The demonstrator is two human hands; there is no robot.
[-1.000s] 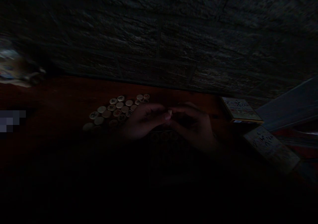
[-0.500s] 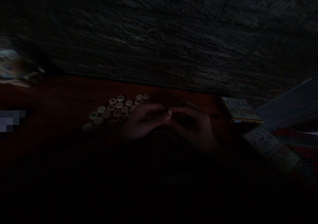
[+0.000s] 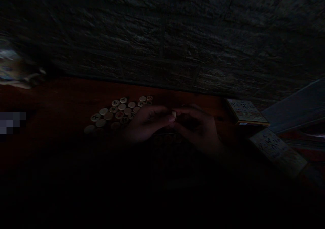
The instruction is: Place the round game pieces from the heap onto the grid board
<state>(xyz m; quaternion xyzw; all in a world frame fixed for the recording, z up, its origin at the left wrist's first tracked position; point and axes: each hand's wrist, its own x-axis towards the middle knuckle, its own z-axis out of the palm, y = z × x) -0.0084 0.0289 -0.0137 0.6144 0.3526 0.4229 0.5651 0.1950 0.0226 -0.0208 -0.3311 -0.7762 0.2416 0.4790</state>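
The view is very dark. My left hand [image 3: 149, 124] and my right hand [image 3: 199, 125] meet over the table, with a small pale Chinese chess piece [image 3: 174, 114] pinched between their fingertips. Its face cannot be read. Left of my left hand, several round Chinese chess pieces [image 3: 119, 114] lie in loose rows, some showing dark or red characters, some blank side up. Part of this group is hidden behind my left hand. Below my hands, a few dim round pieces [image 3: 167, 140] barely show in the shadow.
A reddish wooden table [image 3: 76, 93] runs along a rough stone wall [image 3: 162, 42]. At right lie a printed box [image 3: 245, 110] and, nearer, a second printed box or lid [image 3: 276, 151]. A pale blurred object [image 3: 12, 68] stands at the far left.
Both hands stay nearly in place, and the piece between the fingertips has turned slightly. The pieces on the table have not moved.
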